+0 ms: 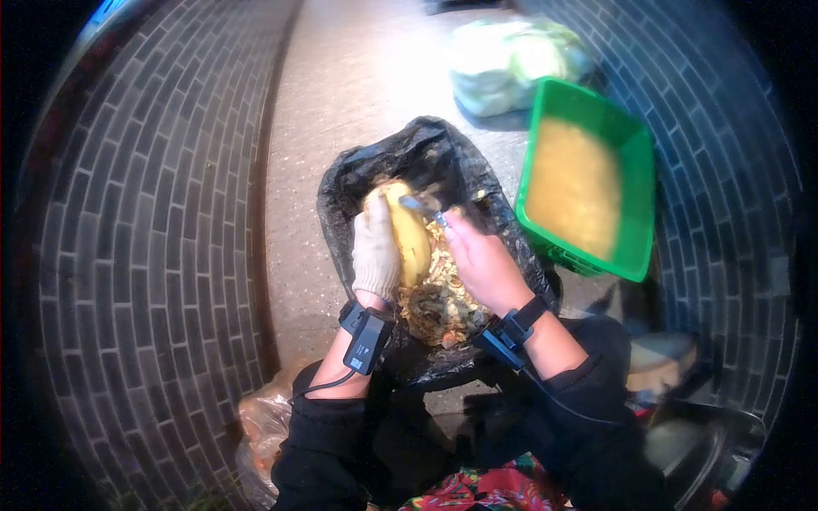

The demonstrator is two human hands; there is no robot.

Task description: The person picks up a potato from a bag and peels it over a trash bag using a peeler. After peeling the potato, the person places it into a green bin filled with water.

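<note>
My left hand (375, 251), in a pale knitted glove, is wrapped round the side of a long, pale-yellow fruit or vegetable (411, 238) held lengthwise. In my bare right hand (486, 262) is a small peeler (419, 204), its blue-grey head blurred close to the upper end of the yellow piece. Both hands are over a container lined with a black plastic bag (433, 140). Inside it, beneath my hands, lies a heap of yellowish and brown peelings (443, 294). My right fingers hide most of the peeler's handle.
Right of the black bag stands a green crate (635, 192) with a blurred yellow mass (573, 183) in it. Behind is a full, pale plastic bag (511, 64). A clear bag (260, 422) sits at lower left. Brick-patterned walls (162, 213) rise on both sides.
</note>
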